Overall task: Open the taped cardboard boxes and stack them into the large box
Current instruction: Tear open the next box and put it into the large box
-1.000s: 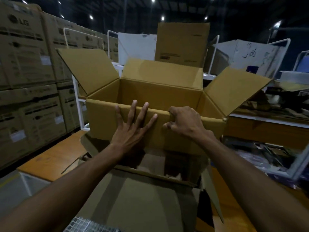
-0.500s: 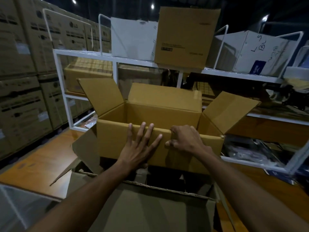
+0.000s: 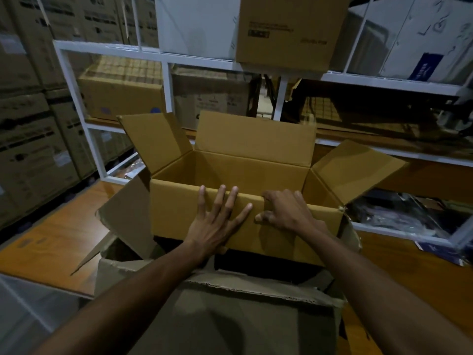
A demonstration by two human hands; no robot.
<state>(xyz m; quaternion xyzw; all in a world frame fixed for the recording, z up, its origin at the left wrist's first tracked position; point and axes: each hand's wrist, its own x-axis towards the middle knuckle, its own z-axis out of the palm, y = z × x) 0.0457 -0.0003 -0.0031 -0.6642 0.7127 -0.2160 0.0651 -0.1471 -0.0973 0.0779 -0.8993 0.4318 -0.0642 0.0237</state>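
In the middle of the frame I have the open cardboard box, its three far flaps standing up and out, its lower part sunk into the mouth of the large box that fills the bottom centre. My left hand lies flat against the near wall of the open box, fingers straight and spread, tips reaching the top edge. My right hand is just beside it to the right, fingers curled over that same top edge and thumb on the outer face, so it grips the near wall at the rim. The two hands are close but not touching.

The large box has worn, ragged edges; one of its flaps stands up at centre left, against the smaller box's left side. Both boxes sit on an orange-brown wooden surface that shows at left and at lower right.

Behind, across the upper frame, runs a white metal rack. On its upper shelf stand a brown carton and a white carton; more cartons sit on the shelf below. Stacked printed cartons fill the left edge.
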